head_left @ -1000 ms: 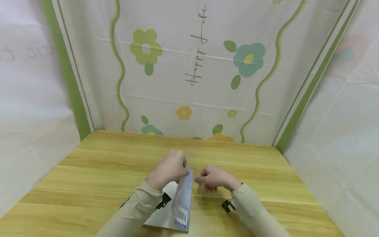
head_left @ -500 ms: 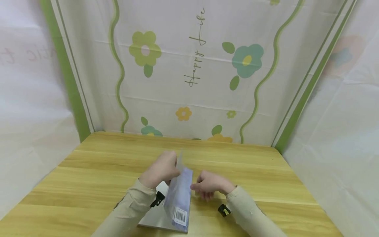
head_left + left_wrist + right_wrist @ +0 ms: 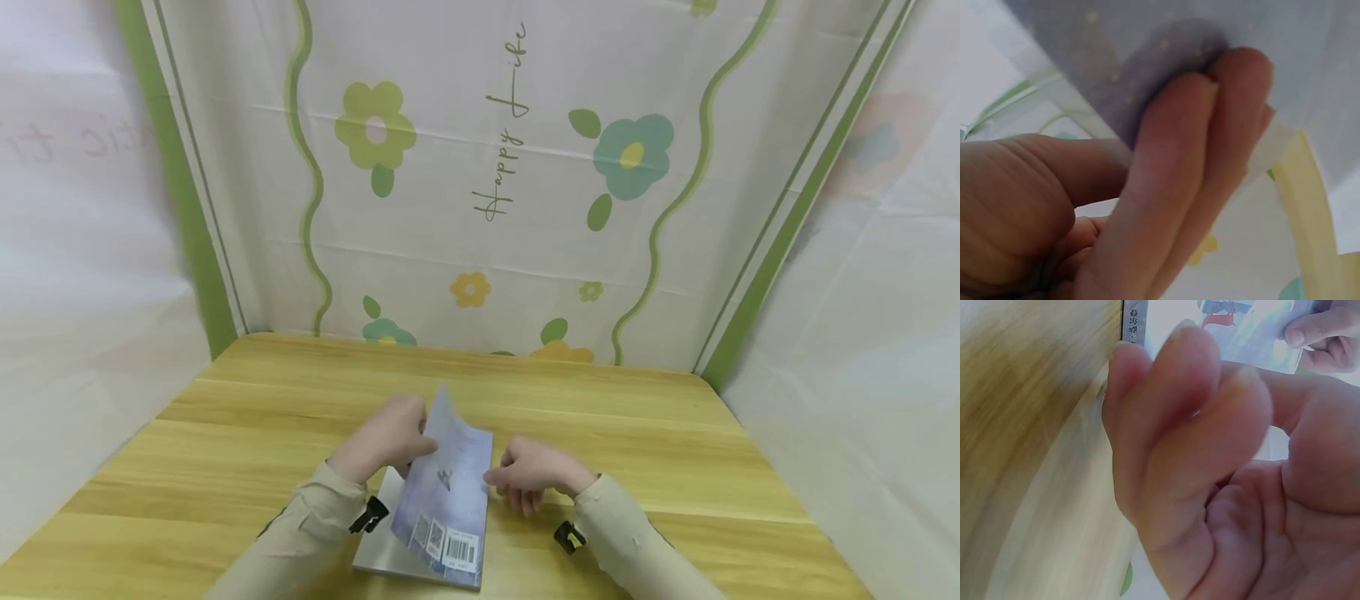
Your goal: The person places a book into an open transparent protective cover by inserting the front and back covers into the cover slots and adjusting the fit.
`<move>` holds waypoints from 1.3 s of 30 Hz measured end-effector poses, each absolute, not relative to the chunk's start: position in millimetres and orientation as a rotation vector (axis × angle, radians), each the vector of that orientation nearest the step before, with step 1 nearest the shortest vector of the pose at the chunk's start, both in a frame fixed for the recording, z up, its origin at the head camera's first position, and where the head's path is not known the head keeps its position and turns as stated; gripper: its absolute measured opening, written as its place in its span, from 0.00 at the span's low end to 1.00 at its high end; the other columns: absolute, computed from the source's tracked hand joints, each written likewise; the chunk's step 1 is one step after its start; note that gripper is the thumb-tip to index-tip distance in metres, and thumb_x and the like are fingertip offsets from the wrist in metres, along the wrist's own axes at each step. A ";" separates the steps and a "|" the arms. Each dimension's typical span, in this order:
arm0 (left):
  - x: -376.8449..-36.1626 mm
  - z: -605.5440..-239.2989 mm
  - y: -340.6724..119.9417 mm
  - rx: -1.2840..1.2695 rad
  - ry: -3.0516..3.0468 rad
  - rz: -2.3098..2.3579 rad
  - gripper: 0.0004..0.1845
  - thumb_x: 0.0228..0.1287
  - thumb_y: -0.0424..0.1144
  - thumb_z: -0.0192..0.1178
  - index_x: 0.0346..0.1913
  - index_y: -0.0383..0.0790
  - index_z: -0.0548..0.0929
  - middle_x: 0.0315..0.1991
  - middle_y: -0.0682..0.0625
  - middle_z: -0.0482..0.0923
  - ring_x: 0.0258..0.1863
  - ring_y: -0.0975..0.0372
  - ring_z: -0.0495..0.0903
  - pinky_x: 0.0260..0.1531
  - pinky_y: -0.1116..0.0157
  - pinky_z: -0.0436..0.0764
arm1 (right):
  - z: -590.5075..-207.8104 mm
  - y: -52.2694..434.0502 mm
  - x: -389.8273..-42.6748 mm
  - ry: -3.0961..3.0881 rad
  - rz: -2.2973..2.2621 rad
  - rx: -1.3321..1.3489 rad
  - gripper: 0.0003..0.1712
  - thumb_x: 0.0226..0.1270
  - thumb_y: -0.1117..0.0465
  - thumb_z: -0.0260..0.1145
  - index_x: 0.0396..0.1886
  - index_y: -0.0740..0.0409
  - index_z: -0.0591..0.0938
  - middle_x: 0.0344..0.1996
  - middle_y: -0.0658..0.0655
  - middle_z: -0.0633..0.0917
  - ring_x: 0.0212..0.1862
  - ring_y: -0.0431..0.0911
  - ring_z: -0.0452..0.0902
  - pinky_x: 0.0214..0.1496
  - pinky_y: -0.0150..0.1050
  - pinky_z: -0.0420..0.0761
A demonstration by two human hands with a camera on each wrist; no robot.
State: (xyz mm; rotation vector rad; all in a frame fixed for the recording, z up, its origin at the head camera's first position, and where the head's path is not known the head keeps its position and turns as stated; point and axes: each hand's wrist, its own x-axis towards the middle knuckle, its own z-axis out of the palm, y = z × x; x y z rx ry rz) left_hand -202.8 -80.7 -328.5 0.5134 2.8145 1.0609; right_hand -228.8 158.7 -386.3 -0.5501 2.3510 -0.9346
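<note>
A thin book with a blue-purple cover (image 3: 450, 492) lies near the table's front edge, that cover raised and slanting over a pale inner page (image 3: 378, 542). White barcode labels (image 3: 460, 550) show on the cover's near end. My left hand (image 3: 384, 442) pinches the cover's far left edge; in the left wrist view, thumb and fingers (image 3: 1169, 150) have the dark speckled sheet between them. Beside the spine (image 3: 1134, 322), my right hand (image 3: 536, 468) has loosely bent fingers and grips nothing, its foremost fingertips right at the book's right edge.
The wood-grain table (image 3: 637, 417) extends to both sides of the book and behind it. White cloth with printed flowers (image 3: 375, 129) hangs at the back edge, and plainer white sheets (image 3: 862, 333) flank the sides. Black camera mounts (image 3: 369, 515) sit on both wrists.
My left hand has moved left and slightly nearer, swinging the cover from nearly upright down leftward, so more of its printed face shows. The right hand has come slightly closer to the book's edge.
</note>
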 end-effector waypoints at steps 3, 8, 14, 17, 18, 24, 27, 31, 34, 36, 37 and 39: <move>-201.9 -332.8 -82.6 0.485 2.806 1.098 0.26 0.53 0.22 0.62 0.09 0.43 0.60 0.05 0.55 0.55 0.05 0.60 0.74 0.07 0.67 0.76 | -388.4 159.1 -229.5 2.338 -0.956 -0.563 0.23 0.70 0.55 0.64 0.19 0.66 0.82 0.14 0.61 0.82 0.11 0.42 0.73 0.13 0.37 0.77; -200.1 -340.5 -85.3 0.441 2.816 1.124 0.26 0.53 0.24 0.64 0.11 0.43 0.60 0.08 0.56 0.54 0.04 0.65 0.69 0.07 0.69 0.73 | -390.6 159.2 -231.6 2.305 -1.006 -0.556 0.22 0.70 0.54 0.64 0.21 0.66 0.81 0.16 0.62 0.83 0.12 0.44 0.75 0.15 0.39 0.79; -200.4 -352.4 -87.7 0.379 2.762 1.192 0.23 0.55 0.25 0.66 0.13 0.39 0.65 0.10 0.49 0.68 0.09 0.61 0.76 0.12 0.62 0.81 | -389.6 159.6 -231.8 2.314 -1.007 -0.539 0.21 0.70 0.55 0.64 0.23 0.67 0.82 0.18 0.62 0.84 0.14 0.46 0.77 0.18 0.44 0.82; -200.9 -357.4 -87.9 0.362 2.752 1.197 0.17 0.55 0.25 0.66 0.16 0.34 0.70 0.14 0.46 0.74 0.11 0.59 0.77 0.13 0.62 0.81 | -388.9 159.8 -230.9 2.330 -1.002 -0.534 0.20 0.70 0.55 0.64 0.23 0.67 0.82 0.18 0.62 0.84 0.15 0.47 0.78 0.19 0.45 0.82; -201.2 -358.7 -87.9 0.353 2.751 1.196 0.16 0.55 0.25 0.66 0.17 0.33 0.72 0.15 0.45 0.74 0.11 0.59 0.78 0.12 0.63 0.81 | -388.7 159.8 -230.5 2.338 -0.998 -0.536 0.20 0.70 0.56 0.64 0.23 0.67 0.81 0.18 0.62 0.84 0.15 0.47 0.78 0.19 0.45 0.82; -202.6 -362.7 -87.7 0.329 2.803 1.114 0.14 0.53 0.25 0.67 0.17 0.33 0.73 0.14 0.47 0.74 0.11 0.60 0.76 0.11 0.67 0.78 | -387.3 160.3 -229.5 2.389 -0.953 -0.544 0.18 0.69 0.55 0.66 0.25 0.65 0.80 0.18 0.61 0.83 0.17 0.51 0.80 0.21 0.47 0.83; -202.4 -364.2 -87.7 0.319 2.793 1.105 0.13 0.53 0.25 0.67 0.18 0.33 0.73 0.15 0.47 0.75 0.12 0.60 0.76 0.11 0.66 0.79 | -387.6 160.5 -229.6 2.407 -0.933 -0.542 0.17 0.69 0.55 0.66 0.25 0.64 0.79 0.18 0.60 0.83 0.17 0.51 0.81 0.22 0.48 0.84; -202.5 -366.7 -89.4 0.343 2.783 1.073 0.12 0.56 0.26 0.66 0.20 0.33 0.75 0.14 0.46 0.74 0.10 0.59 0.76 0.11 0.64 0.80 | -388.7 159.0 -229.9 2.434 -0.907 -0.541 0.17 0.69 0.55 0.66 0.24 0.63 0.79 0.17 0.60 0.83 0.17 0.51 0.81 0.22 0.48 0.84; -202.5 -369.1 -91.3 0.386 2.779 1.052 0.06 0.57 0.25 0.66 0.25 0.30 0.79 0.14 0.47 0.74 0.08 0.58 0.76 0.09 0.62 0.79 | -389.5 157.0 -229.7 2.456 -0.878 -0.554 0.18 0.68 0.55 0.66 0.23 0.63 0.79 0.16 0.59 0.83 0.17 0.50 0.80 0.21 0.46 0.83; -202.5 -370.5 -92.4 0.411 2.772 1.058 0.02 0.56 0.24 0.65 0.30 0.28 0.82 0.14 0.47 0.75 0.08 0.58 0.76 0.08 0.62 0.79 | -390.1 155.8 -229.7 2.468 -0.861 -0.564 0.18 0.68 0.55 0.66 0.22 0.63 0.79 0.15 0.58 0.82 0.16 0.50 0.80 0.21 0.45 0.83; -202.7 -371.3 -92.7 0.419 2.763 1.067 0.03 0.56 0.23 0.65 0.33 0.28 0.83 0.15 0.47 0.76 0.08 0.58 0.76 0.08 0.62 0.79 | -390.2 155.5 -229.8 2.470 -0.856 -0.568 0.19 0.69 0.55 0.66 0.22 0.64 0.79 0.15 0.58 0.82 0.16 0.50 0.80 0.20 0.45 0.83; -202.8 -372.2 -93.0 0.422 2.748 1.082 0.08 0.55 0.22 0.64 0.39 0.27 0.83 0.18 0.47 0.77 0.10 0.58 0.77 0.08 0.62 0.79 | -390.5 155.3 -229.8 2.474 -0.855 -0.567 0.18 0.69 0.56 0.66 0.22 0.64 0.79 0.15 0.58 0.82 0.16 0.50 0.80 0.20 0.45 0.83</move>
